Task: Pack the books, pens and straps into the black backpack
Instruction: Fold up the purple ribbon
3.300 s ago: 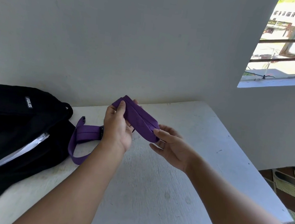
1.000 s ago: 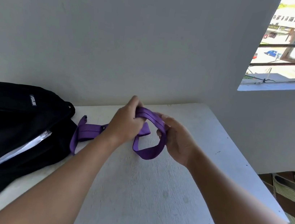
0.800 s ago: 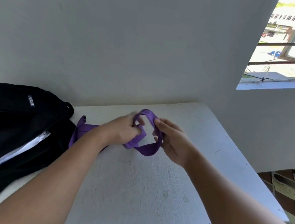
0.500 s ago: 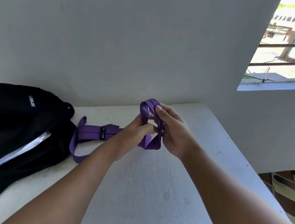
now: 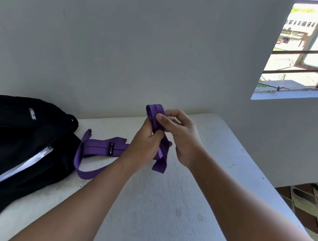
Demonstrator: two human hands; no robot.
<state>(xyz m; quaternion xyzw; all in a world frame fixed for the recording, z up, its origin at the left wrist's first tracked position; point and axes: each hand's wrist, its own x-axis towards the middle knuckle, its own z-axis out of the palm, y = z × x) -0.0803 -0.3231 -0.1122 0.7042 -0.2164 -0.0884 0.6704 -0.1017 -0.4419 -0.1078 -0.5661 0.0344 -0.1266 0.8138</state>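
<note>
Purple webbing, a long strap [image 5: 99, 147], runs across the rear half of a white tabletop [image 5: 161, 212] that stands against a pale wall [image 5: 124, 44]. The tabletop's back edge meets that wall; its right edge and near edge drop off to open floor, where a patterned mat [image 5: 314, 203] lies well below a barred window [image 5: 317, 50]. The near and right parts of the tabletop are bare painted wood.

The strap's long axis lies roughly left to right. Its left end loops on the tabletop just beside a black backpack [image 5: 8, 140] at the left edge, and a small black label sits midway along it. Its right end is lifted off the surface and folded upright, with a short tail hanging down.

The left hand [image 5: 147, 139] grips the folded part from the left, fingers curled round it. The right hand [image 5: 180, 135] pinches the top of the fold between thumb and fingers.

The backpack lies on its side with its zip open, and white pages [image 5: 14, 171] show inside the opening.
</note>
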